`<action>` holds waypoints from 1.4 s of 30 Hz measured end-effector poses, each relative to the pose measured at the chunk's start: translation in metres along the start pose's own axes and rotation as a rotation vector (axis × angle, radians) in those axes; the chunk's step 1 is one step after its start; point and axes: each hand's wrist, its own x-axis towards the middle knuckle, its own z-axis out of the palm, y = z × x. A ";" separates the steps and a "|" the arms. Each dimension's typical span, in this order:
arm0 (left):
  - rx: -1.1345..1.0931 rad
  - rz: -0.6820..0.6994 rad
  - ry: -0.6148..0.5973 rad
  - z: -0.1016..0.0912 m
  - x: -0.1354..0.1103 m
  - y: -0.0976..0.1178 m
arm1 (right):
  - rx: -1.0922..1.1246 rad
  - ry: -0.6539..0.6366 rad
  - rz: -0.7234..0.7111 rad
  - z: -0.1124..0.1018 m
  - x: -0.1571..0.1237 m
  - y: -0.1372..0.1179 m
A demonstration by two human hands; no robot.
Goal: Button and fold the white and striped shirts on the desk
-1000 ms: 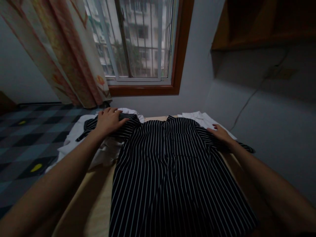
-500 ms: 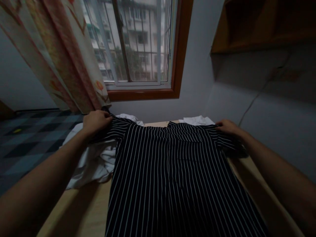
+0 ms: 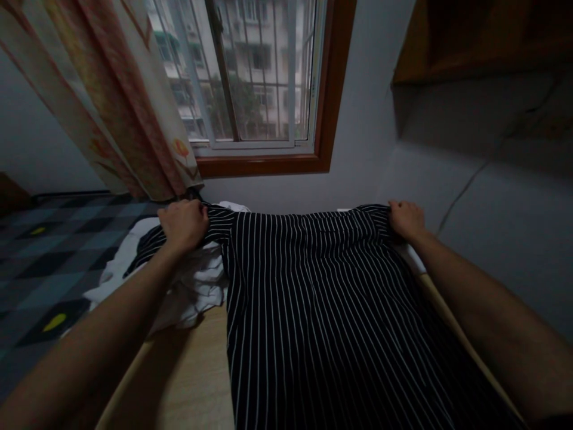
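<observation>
A black shirt with thin white stripes (image 3: 313,310) is spread over the wooden table (image 3: 201,364), its body reaching down past the bottom of the view. My left hand (image 3: 184,224) is closed around the sleeve on the left. On the other side, my right hand (image 3: 406,221) grips the right sleeve. The shirt is pulled wide between both hands, and its far edge runs nearly straight. Folds show across the upper right of the cloth. White crumpled cloth (image 3: 197,289) lies beneath and beside my left forearm, partly covered by the shirt.
To the left is a bed with a dark checked cover (image 3: 40,257). A flowered curtain (image 3: 111,107) hangs beside the barred window (image 3: 250,77). A wooden shelf (image 3: 439,60) juts from the wall at upper right, and a cable (image 3: 465,185) runs down that wall.
Both hands still hold the sleeves. My right hand has risen slightly, my left has shifted a little right, and the shirt's far edge has become straighter, covering more of the table's far end.
</observation>
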 end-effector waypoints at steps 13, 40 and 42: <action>-0.510 1.209 -0.402 -0.043 -0.246 0.036 | 0.692 -0.439 -0.813 -0.068 -0.250 -0.021; -0.515 1.001 0.049 -0.025 -0.315 0.022 | 0.571 0.025 -0.786 -0.052 -0.349 -0.022; -0.570 0.940 0.114 -0.028 -0.306 0.022 | 0.515 -0.023 -0.858 -0.055 -0.347 -0.019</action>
